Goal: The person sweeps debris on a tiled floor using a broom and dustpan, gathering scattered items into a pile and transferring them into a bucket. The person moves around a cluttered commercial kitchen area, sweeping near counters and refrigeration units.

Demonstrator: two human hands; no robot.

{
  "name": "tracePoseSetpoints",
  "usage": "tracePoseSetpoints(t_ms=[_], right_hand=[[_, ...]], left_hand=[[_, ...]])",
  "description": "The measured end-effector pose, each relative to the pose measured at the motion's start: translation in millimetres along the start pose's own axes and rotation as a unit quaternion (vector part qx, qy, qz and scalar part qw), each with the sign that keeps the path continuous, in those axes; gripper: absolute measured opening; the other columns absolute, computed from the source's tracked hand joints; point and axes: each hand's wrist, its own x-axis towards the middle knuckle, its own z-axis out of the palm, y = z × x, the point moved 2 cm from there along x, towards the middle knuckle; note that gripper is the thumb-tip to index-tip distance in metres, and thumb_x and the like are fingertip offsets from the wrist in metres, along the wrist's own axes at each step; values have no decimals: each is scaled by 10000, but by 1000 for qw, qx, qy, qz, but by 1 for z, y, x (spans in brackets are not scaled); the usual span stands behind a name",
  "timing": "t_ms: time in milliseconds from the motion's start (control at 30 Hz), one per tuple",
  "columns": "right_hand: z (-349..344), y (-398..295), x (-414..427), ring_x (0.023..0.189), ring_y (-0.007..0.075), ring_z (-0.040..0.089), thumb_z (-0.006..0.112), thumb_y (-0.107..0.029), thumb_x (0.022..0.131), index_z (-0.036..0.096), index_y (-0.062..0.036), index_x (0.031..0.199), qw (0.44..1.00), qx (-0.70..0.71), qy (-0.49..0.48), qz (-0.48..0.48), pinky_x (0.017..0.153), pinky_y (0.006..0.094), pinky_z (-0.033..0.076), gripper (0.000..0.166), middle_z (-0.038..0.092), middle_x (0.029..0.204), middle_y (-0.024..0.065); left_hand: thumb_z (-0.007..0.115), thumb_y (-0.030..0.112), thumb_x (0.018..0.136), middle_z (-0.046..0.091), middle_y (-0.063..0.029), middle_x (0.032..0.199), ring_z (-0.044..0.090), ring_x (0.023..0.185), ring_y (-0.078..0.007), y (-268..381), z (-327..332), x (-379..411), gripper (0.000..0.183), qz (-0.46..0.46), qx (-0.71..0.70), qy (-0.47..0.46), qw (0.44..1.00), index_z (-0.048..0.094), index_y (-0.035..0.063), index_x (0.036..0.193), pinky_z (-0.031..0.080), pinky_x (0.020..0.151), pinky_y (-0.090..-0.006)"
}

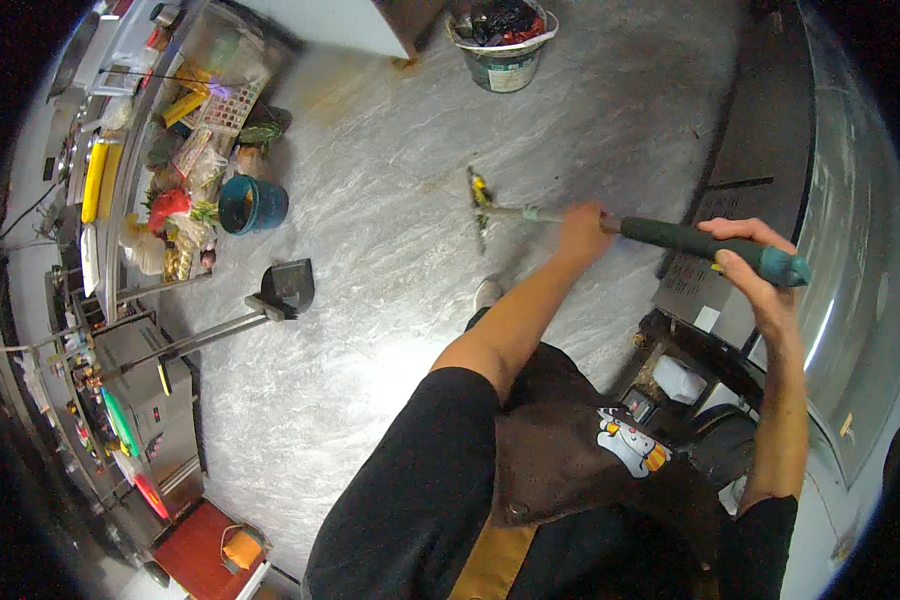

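Note:
My left hand [586, 231] is closed around the thin shaft of a long-handled floor tool [656, 234]. Higher up, my right hand [754, 251] holds its thick dark green grip, fingers on one side and thumb on the other, near the teal end. The tool's narrow head, yellow and black at the middle, is at the grey floor; blur hides whether it is a broom or a squeegee. A black long-handled dustpan [291, 287] stands to the left, apart from the tool. Beyond the head is a bucket [504, 69] filled with dark and red plastic bags.
A teal bucket [255, 204] stands beside a low shelf with bagged vegetables and an egg tray [229, 105]. Steel equipment [157, 420] lines the left, near a red surface [204, 551]. A glass-fronted counter [855, 262] runs along the right. A light shoe [487, 292] shows below the tool's head.

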Motion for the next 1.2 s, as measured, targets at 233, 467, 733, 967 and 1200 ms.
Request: tracePoseSetpoints(t_ms=[233,467,733,967,1200], right_hand=[[-14,-33,23,1094,228,619,665,-120,824,660,16,999,987,-121,-32,-96,985,344,446,221,684,1114,149],[25,-91,32,1016,272,672,689,-112,751,652,-3,949,955,-216,-81,-189,920,370,502,229,699,1048,161],[68,-102,17,952,295,692,697,-117,736,655,-6,919,962,-191,-101,-166,876,374,527,218,699,1037,176],[102,-120,39,951,297,695,708,-103,722,668,5,917,959,-127,-107,-232,870,359,532,227,702,1043,176],[175,4,84,1027,211,656,729,-110,810,665,-36,1046,983,77,-113,-124,912,323,488,255,690,1125,121]], left_hand=[[728,70,650,628,-173,858,578,851,-384,37,9,36,281,34,-75,92,992,598,48,898,468,721,-459],[691,39,739,588,-159,826,554,798,-357,52,-35,39,195,57,-186,121,973,569,35,891,438,730,-459],[680,-26,700,584,-145,864,513,874,-374,19,-78,-9,204,112,-154,102,976,566,52,850,417,723,-457],[697,96,784,598,-163,890,542,873,-380,2,-165,-22,139,67,-67,125,988,603,33,864,431,769,-451],[684,74,725,601,-168,846,557,870,-385,-146,-202,-9,119,-8,100,86,991,614,53,818,447,760,-463]])
